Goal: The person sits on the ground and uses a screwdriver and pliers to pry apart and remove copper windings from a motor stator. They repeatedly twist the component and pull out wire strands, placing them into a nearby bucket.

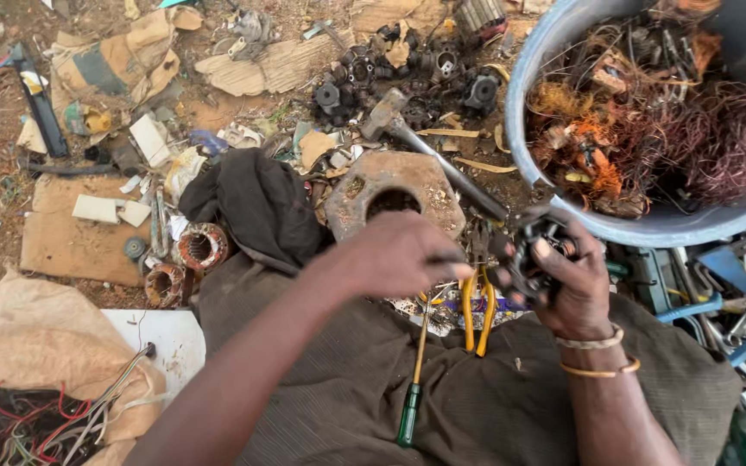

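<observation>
My right hand [567,289] grips a small black motor part [535,250] in front of me, with bracelets on that wrist. My left hand [403,255] is closed just left of it, its fingers reaching toward the part; whether it pinches anything is hidden. Below the hands, yellow-handled pliers [479,312] and a green-handled screwdriver [411,399] lie on the dark cloth [468,406] over my lap. A worn stone block [395,192] with a round hole sits just beyond my left hand, and a hammer [416,138] leans across it.
A big blue tub [649,226] full of copper wire stands at the upper right. Black motor parts [407,82] pile up beyond the block. Copper-wound stators [203,246] lie left, loose coloured wires [36,423] bottom left, blue metal tools [718,302] at right.
</observation>
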